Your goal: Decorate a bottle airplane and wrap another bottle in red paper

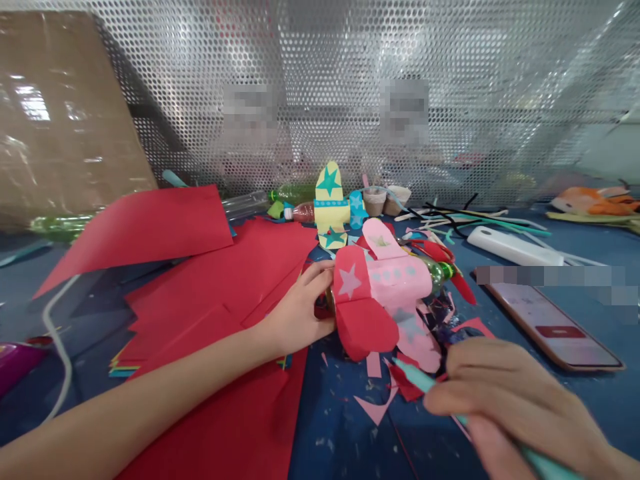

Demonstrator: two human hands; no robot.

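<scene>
My left hand [303, 310] is closed around the left end of a small craft body wrapped in red paper. Its red paper wings [367, 327] show a pale star on the upper one. Directly behind it lies a pink paper plane [397, 277] on a green plastic bottle, with stars and a row of dots. In my right hand [505, 393] is a slim teal pen-like stick [417, 377], its tip pointing at the lower red wing. Whether the tip touches the wing I cannot tell. A yellow paper plane [331, 213] with teal stars stands farther back.
Red paper sheets [240, 280] cover the left side. Pink scraps [375, 405] lie in front. A phone [555, 320], a white device [515, 247] and thin strips are at right. Paper cups [374, 200] stand near the perforated metal panel [325, 80]; a cardboard box [70, 100] is far left.
</scene>
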